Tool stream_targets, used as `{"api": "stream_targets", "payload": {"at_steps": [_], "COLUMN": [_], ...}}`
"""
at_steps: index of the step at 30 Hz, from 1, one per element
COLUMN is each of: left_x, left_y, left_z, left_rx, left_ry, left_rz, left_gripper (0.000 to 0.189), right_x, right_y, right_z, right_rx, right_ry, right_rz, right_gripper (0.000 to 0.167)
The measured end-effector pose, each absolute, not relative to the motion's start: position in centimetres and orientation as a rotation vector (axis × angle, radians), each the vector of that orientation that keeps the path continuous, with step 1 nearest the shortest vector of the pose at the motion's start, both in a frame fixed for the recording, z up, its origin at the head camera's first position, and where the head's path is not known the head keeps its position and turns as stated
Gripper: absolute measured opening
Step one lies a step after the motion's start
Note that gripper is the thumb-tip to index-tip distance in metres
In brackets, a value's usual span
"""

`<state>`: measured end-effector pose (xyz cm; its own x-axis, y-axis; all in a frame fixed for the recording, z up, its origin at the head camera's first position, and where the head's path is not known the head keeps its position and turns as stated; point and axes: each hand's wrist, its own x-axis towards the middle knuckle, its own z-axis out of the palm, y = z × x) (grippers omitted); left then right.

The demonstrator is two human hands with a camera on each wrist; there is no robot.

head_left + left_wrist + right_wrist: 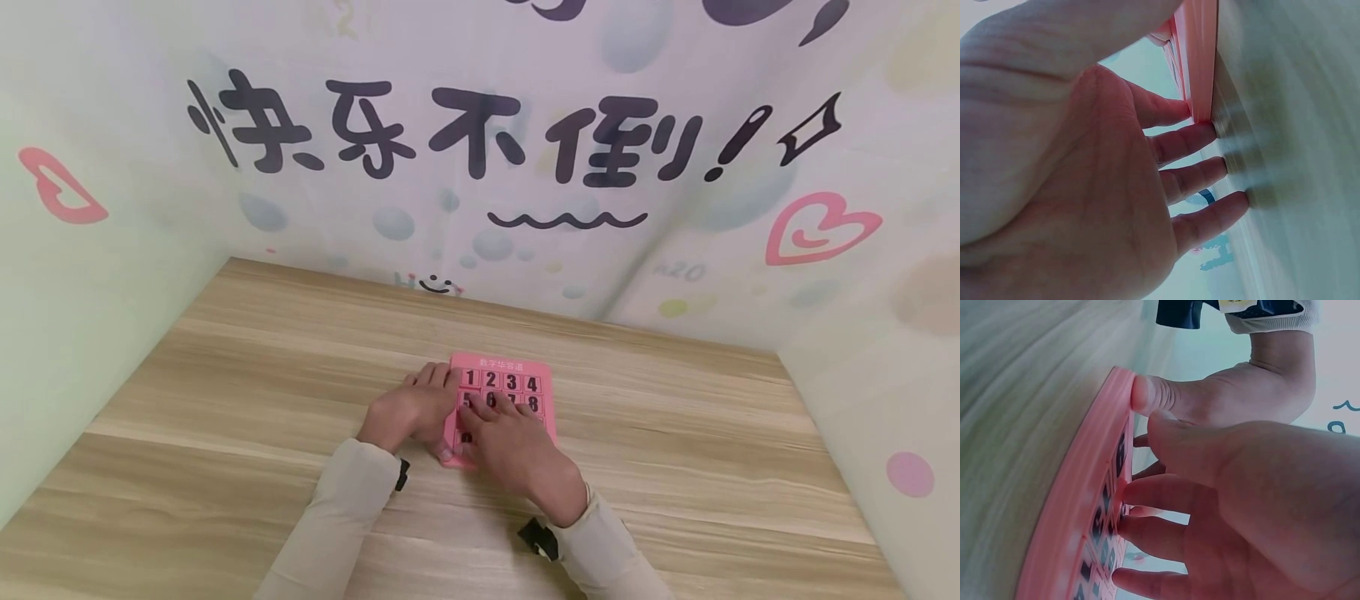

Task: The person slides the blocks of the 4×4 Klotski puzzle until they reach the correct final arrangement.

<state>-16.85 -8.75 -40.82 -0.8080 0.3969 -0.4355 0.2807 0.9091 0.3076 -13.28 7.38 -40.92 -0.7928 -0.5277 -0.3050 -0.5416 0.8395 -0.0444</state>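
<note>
Left of the lower centre of the frame, the left hand, fingers nearly straight, touches the left side of the pink puzzle. The puzzle lies flat on the desk just below centre; rightward, the right hand rests its extended fingers on the number tiles.

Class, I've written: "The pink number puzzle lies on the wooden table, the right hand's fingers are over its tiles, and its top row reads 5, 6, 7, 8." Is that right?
Not quite: the top row of tiles reads 1, 2, 3, 4, as the head view shows. The pink number puzzle does lie on the wooden table, with the right hand's fingers over its tiles.
</note>
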Motion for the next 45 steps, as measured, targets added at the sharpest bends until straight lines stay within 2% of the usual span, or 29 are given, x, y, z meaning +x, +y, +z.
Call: {"api": "stream_targets", "payload": {"at_steps": [21,30,38,45], "left_x": [-16.7,-16.9,-17.2,-17.0], "left_y": [-8.8,-8.7,-8.4,-8.5], "left_z": [-41.0,-41.2,-41.6,-41.1], "left_rx": [0.483,0.468,0.459,0.454], "left_ry": [2.573,2.568,2.574,2.556], "left_rz": [0.334,0.314,0.287,0.304], "left_gripper": [0.121,0.120,0.127,0.124], "right_x": [-13.8,-13.9,-13.9,-14.0], "right_y": [7.4,7.7,9.4,10.1], "right_z": [-41.6,-41.4,-39.4,-39.2], "right_rx": [-0.796,-0.872,-0.819,-0.842], "right_ry": [2.743,2.734,2.714,2.700], "right_rz": [0.013,0.043,-0.070,-0.086], "right_gripper": [0.059,0.064,0.052,0.049]}}
